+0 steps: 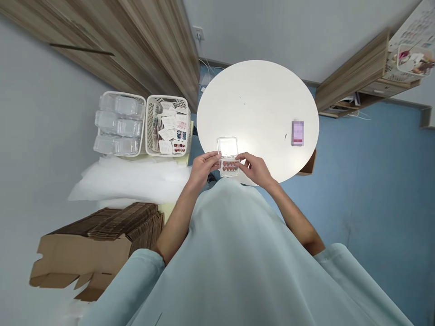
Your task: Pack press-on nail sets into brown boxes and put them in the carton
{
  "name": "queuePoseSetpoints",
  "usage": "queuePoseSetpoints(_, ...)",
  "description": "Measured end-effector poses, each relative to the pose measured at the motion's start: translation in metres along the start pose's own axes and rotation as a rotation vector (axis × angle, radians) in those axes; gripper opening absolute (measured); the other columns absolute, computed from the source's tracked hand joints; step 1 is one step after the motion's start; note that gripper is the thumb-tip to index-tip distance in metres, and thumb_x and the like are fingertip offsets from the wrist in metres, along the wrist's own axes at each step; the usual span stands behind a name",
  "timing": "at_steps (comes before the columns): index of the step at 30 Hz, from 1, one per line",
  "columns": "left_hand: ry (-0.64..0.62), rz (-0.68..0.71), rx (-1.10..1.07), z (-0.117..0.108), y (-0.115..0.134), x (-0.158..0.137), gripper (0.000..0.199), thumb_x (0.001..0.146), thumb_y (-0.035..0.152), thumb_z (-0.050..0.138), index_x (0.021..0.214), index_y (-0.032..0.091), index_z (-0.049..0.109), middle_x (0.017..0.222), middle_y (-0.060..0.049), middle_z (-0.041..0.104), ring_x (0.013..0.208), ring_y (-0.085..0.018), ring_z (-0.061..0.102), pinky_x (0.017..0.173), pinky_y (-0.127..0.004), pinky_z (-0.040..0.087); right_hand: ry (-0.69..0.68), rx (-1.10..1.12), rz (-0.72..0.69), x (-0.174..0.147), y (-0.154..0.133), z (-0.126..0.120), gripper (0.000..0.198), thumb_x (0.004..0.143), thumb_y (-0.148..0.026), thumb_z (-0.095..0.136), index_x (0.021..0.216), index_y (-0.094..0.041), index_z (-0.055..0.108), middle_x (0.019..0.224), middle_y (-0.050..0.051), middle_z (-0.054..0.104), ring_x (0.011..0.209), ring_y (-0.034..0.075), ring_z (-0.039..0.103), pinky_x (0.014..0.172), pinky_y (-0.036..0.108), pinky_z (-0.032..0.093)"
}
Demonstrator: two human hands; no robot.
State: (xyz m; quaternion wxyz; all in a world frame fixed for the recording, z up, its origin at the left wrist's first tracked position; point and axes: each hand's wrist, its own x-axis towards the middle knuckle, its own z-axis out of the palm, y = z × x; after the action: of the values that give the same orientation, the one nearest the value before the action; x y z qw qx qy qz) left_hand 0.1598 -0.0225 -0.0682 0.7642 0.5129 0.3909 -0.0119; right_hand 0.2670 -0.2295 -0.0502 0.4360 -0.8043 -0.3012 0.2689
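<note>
I note a white oval table (258,95). At its near edge, an open clear plastic box (228,157) holds reddish nail-shaped pieces (230,166). Left hand (203,168) grasps the box; right hand (254,168) touches its right side, grip unclear. Apparent step: seating the pieces; next calls for light pressure.

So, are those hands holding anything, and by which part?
Yes: the left hand holds an open clear case by its left side, near the hinge. The right hand is at the case's right edge; whether it grips cannot be told.
</note>
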Motion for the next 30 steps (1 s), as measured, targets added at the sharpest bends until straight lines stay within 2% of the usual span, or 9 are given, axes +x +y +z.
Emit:
queuePoseSetpoints(4,0.011,-0.002,-0.012,-0.003,0.000,-0.004,0.059,0.067,0.054,0.098,0.109,0.015,0.081,0.110,-0.013,0.082,0.107,-0.029,0.077,0.099,-0.044,0.063,-0.052,-0.087,-0.036,-0.004,-0.003,0.001,0.030,0.109,-0.055,0.057,0.116,-0.029,0.071,0.107,0.003,0.076,0.070,0.017,0.065,0.072,0.032,0.050)
queuePoseSetpoints(10,-0.004,0.010,-0.023,-0.003,0.001,-0.010,0.059,0.069,0.054,0.097,0.110,0.015,0.081,0.118,-0.015,0.082,0.113,-0.031,0.077,0.101,-0.045,0.063,-0.039,-0.249,-0.109,-0.005,-0.003,0.007,0.021,0.111,-0.041,0.057,0.122,-0.029,0.071,0.122,0.005,0.068,0.073,0.015,0.063,0.064,0.029,0.046)
queuePoseSetpoints(13,-0.007,0.008,-0.038,-0.003,0.000,-0.012,0.059,0.069,0.053,0.098,0.110,0.016,0.081,0.117,-0.015,0.083,0.115,-0.032,0.077,0.101,-0.045,0.063,-0.036,-0.307,-0.112,-0.005,-0.001,0.011,0.023,0.112,-0.041,0.058,0.126,-0.031,0.071,0.123,0.006,0.065,0.073,0.014,0.063,0.060,0.029,0.043)
queuePoseSetpoints(17,0.002,-0.002,-0.052,-0.003,-0.002,-0.012,0.058,0.068,0.053,0.098,0.109,0.016,0.081,0.116,-0.014,0.083,0.112,-0.031,0.078,0.099,-0.045,0.064,0.000,-0.343,-0.123,-0.005,0.000,0.016,0.025,0.112,-0.044,0.057,0.121,-0.031,0.077,0.114,0.006,0.067,0.073,0.015,0.061,0.058,0.029,0.042)
queuePoseSetpoints(21,-0.012,-0.023,-0.072,-0.006,-0.003,-0.012,0.057,0.068,0.052,0.099,0.108,0.016,0.081,0.114,-0.014,0.083,0.109,-0.030,0.078,0.098,-0.043,0.064,0.116,-0.204,-0.085,-0.001,0.000,0.013,0.033,0.110,-0.054,0.059,0.114,-0.029,0.081,0.103,0.005,0.070,0.071,0.015,0.060,0.066,0.031,0.050)
queuePoseSetpoints(25,-0.083,-0.052,-0.085,-0.009,-0.004,-0.014,0.056,0.070,0.052,0.098,0.110,0.016,0.082,0.115,-0.015,0.083,0.105,-0.028,0.079,0.097,-0.042,0.063,0.301,0.030,0.062,0.014,0.000,0.006,0.046,0.101,-0.068,0.066,0.114,-0.027,0.081,0.101,0.005,0.073,0.074,0.017,0.062,0.075,0.034,0.057)
queuePoseSetpoints(27,-0.131,-0.067,-0.086,-0.010,-0.004,-0.015,0.056,0.070,0.052,0.098,0.110,0.016,0.082,0.115,-0.015,0.083,0.103,-0.027,0.079,0.096,-0.042,0.063,0.302,0.140,0.156,0.023,0.001,0.004,0.051,0.097,-0.072,0.068,0.110,-0.025,0.081,0.100,0.005,0.075,0.071,0.016,0.061,0.072,0.034,0.057)
queuePoseSetpoints(30,-0.177,-0.083,-0.080,-0.011,-0.005,-0.018,0.055,0.071,0.052,0.098,0.109,0.016,0.083,0.113,-0.015,0.083,0.101,-0.027,0.080,0.095,-0.041,0.063,0.234,0.264,0.242,0.032,0.001,0.006,0.055,0.093,-0.076,0.069,0.097,-0.023,0.081,0.090,0.003,0.075,0.062,0.014,0.058,0.063,0.032,0.055)
